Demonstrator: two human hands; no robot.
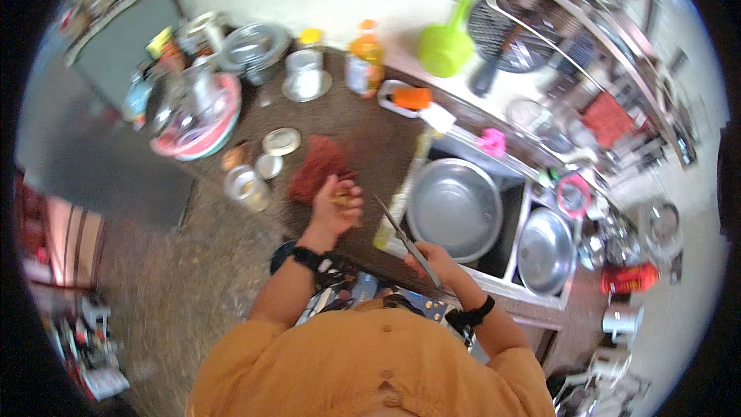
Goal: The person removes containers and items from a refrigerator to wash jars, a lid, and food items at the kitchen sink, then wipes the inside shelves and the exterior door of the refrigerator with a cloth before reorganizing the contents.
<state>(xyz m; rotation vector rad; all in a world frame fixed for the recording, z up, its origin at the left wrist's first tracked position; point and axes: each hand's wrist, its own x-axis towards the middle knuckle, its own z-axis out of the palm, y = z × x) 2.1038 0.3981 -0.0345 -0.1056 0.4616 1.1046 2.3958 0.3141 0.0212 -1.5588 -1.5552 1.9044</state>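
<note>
My left hand [337, 208] is raised over the counter's front part, its fingers curled around a small yellowish-brown piece [343, 199] that is too blurred to name. Just beyond it a crumpled red cloth [317, 168] lies on the dark counter [376, 139]. In my right hand [437, 263], a slim metal tool [405, 237] points away from me and to the left; blur hides whether it is a knife or tongs. To the left of the cloth are a clear jar [247, 188] with something pale inside and two round lids, one white [269, 166] and one metallic [282, 142].
A double sink on the right holds a large metal basin [454, 208] and a smaller one [545, 252]. Back left stands a pink tub [226, 121] of dishes. An orange bottle [365, 61] and a green dipper [446, 49] are at the back.
</note>
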